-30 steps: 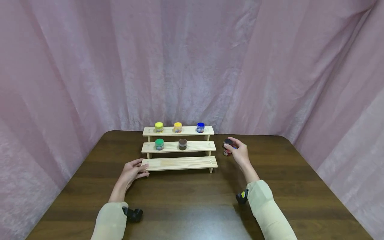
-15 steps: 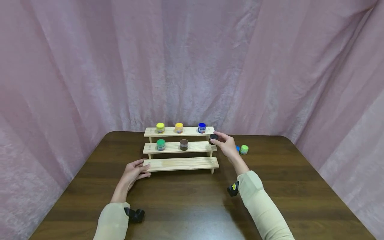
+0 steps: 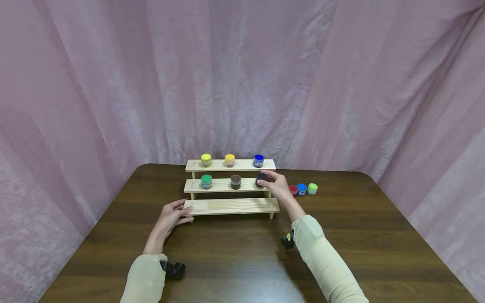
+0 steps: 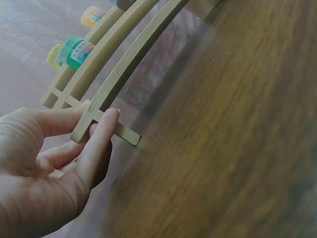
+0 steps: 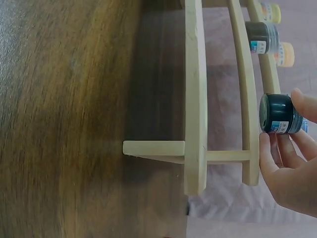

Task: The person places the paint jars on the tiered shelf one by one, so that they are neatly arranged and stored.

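Observation:
A three-tier wooden stand (image 3: pixel 231 205) rests on the table. My left hand (image 3: pixel 171 216) grips the left end of its lowest board, thumb on top, as the left wrist view also shows. My right hand (image 3: pixel 277 185) pinches a black paint jar (image 5: pixel 278 114) by its sides at the right end of the middle board. In the right wrist view the jar's base is right at that board. A brown jar (image 3: pixel 235 182) and a green jar (image 3: pixel 206 181) stand on the same tier. Yellow (image 3: pixel 206 160), orange-yellow (image 3: pixel 229 160) and dark blue (image 3: pixel 258 160) jars stand on the top board.
To the right of the stand, a red jar (image 3: pixel 293 190), a blue jar (image 3: pixel 301 189) and a light green jar (image 3: pixel 312 189) stand close together on the brown table (image 3: pixel 352 235). A pink curtain (image 3: pixel 242 84) hangs behind the table.
My right hand has carried the black jar left from beside the stand to its middle tier, uncovering the red, blue and light green jars. My left hand keeps its grip on the stand.

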The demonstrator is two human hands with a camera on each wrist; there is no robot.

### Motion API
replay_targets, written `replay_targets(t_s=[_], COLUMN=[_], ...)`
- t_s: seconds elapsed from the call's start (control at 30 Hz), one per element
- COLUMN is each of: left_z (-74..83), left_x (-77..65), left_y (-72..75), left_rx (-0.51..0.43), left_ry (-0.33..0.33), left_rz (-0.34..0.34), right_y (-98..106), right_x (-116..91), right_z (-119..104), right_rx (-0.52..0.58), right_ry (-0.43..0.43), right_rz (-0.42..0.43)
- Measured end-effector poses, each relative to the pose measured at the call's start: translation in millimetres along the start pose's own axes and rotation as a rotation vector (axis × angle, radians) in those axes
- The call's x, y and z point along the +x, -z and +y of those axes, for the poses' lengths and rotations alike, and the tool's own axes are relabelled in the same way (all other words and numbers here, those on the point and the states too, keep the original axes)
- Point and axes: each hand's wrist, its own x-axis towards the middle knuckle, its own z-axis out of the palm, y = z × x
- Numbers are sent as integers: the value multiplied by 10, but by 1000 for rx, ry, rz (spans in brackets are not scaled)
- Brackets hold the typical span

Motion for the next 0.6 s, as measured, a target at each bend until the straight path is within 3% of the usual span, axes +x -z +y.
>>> replay_targets(t_s=[0.3,0.6], left_z=[-11,18], left_x=[7,-30], left_y=[-53,-23], left_rx=[-12,-5], left_ry=[-10,-12], left_rz=[9,20], right_y=[-35,-61], right_x=[-21,-6], right_z=[42,60], right_rx=[-40,-38], right_ry=[-18,-3], right_rz=[24,-14])
